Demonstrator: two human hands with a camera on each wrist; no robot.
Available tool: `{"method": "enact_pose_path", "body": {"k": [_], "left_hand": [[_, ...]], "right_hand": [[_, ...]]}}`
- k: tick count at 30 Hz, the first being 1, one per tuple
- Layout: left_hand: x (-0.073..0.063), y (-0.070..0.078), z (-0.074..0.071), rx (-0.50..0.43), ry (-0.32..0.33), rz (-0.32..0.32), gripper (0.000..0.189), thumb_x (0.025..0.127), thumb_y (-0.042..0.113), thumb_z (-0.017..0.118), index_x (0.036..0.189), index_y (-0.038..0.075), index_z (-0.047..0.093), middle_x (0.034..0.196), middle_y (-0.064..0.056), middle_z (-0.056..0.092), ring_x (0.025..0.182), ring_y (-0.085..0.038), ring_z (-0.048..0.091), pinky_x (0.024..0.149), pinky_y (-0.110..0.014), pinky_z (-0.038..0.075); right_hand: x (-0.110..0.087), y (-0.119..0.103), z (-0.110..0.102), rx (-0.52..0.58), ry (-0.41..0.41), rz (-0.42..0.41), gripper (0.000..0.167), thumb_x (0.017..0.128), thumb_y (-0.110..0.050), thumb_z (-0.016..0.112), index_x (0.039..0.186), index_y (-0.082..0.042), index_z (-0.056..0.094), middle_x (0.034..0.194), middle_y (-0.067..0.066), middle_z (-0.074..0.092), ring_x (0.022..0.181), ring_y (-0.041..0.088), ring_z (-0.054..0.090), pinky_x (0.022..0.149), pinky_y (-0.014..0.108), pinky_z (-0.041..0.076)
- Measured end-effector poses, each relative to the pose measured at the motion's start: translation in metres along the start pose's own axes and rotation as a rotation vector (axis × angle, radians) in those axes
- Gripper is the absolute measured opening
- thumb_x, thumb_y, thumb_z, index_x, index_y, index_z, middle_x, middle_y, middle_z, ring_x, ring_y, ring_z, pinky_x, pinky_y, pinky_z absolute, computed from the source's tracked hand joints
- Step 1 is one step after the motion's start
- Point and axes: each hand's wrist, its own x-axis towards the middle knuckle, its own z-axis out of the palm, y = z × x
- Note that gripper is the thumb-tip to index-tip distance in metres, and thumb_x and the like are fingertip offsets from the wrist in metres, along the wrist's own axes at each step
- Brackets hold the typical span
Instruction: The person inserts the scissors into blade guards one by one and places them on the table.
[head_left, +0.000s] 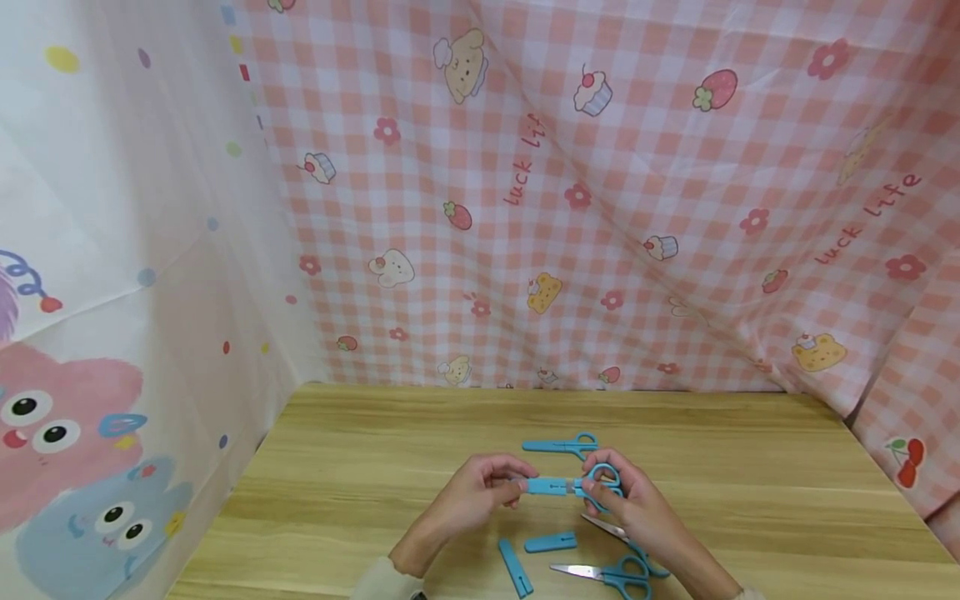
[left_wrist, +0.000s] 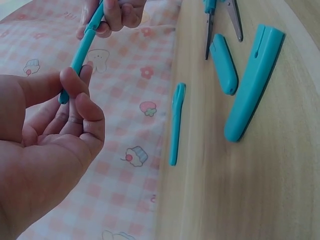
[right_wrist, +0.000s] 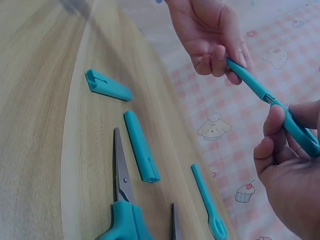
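Observation:
My left hand pinches the closed end of a blue blade cover between thumb and fingers. From the other side, my right hand grips the blue handles of a pair of scissors. Most of the blades are hidden inside the cover; a short strip of metal shows between cover and handles in the head view. Both hands hold the pair above the table, roughly level. In the left wrist view the handles are largely cut off by the frame's top edge.
Behind the hands lies a covered pair of scissors on the wooden table. Nearer are two loose blue covers, one crosswise and one slanted. Two uncovered scissors, one in front and one partly under my right arm, lie beside them.

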Motion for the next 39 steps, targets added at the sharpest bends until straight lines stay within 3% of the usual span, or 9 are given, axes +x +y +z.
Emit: {"method": "enact_pose_path", "body": {"k": [10, 39], "left_hand": [[0.0007, 0.0025, 0.0003, 0.006, 0.019, 0.001, 0.014, 0.096, 0.008, 0.063, 0.108, 0.006, 0.071, 0.079, 0.000, 0.066, 0.070, -0.012, 0.060, 0.052, -0.017, 0.038], [0.0017, 0.0016, 0.0024, 0.036, 0.037, 0.040, 0.018, 0.096, 0.006, 0.063, 0.111, -0.002, 0.069, 0.079, 0.001, 0.065, 0.069, -0.015, 0.058, 0.052, -0.016, 0.037]], "right_hand": [[0.0003, 0.0009, 0.0034, 0.007, -0.002, -0.024, 0.017, 0.103, -0.016, 0.053, 0.113, -0.004, 0.046, 0.089, 0.006, 0.049, 0.073, 0.016, 0.058, 0.070, 0.028, 0.050], [0.0001, 0.0009, 0.0071, 0.115, 0.005, 0.055, 0.010, 0.104, -0.018, 0.052, 0.108, -0.012, 0.045, 0.092, 0.008, 0.046, 0.073, 0.015, 0.050, 0.069, 0.025, 0.046]]}}
